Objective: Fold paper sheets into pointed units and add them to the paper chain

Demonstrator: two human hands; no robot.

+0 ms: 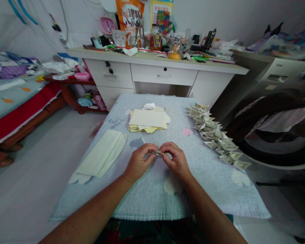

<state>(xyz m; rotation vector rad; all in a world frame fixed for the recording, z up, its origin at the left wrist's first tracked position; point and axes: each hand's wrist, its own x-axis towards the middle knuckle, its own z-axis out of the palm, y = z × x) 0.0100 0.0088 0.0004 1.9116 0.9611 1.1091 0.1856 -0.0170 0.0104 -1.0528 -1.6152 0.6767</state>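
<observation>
My left hand (pixel 141 160) and my right hand (pixel 176 159) meet over the middle of the cloth-covered table. Between their fingertips they pinch a small folded paper piece (pixel 156 152), greyish and partly hidden by the fingers. Beyond the hands lies a stack of cream and yellow paper sheets (pixel 149 118), with a crumpled white wad (pixel 148 106) behind it. To the left rests a pile of long pale green-white paper (pixel 101 154). Rows of folded paper pieces (pixel 215 134) with pointed ends, greyish-silver, run along the table's right side.
The light blue tablecloth (pixel 147 203) has printed shapes. Behind it stands a white desk (pixel 165 73) crowded with a jar (pixel 156 38), a pink clock (pixel 107 25) and packets. A front-loading washing machine (pixel 277 78) stands at right, a bed (pixel 17 98) at left.
</observation>
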